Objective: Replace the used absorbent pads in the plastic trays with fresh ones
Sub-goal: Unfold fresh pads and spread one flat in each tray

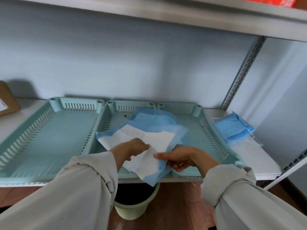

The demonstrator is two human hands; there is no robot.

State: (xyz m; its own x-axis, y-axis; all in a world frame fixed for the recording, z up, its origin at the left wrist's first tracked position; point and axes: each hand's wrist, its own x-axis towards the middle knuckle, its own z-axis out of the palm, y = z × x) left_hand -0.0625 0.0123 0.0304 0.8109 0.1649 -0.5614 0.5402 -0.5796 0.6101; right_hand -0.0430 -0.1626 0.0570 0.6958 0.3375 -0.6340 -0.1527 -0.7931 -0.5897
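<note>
Pad over the bin

Your hands (156,155) both pinch the pad (149,146); the bin (132,206) sits right below, near you.

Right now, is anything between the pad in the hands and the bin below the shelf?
Nothing visible. Both hands, left hand and right hand, grip the pad, whose lower corner already hangs past the shelf edge over the open bin.

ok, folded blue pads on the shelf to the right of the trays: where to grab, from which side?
Take the folded blue pad stack by its near left edge, coming from the front left. The upright post and wall crowd its far right, while the right tray side stays open, I think.
</note>
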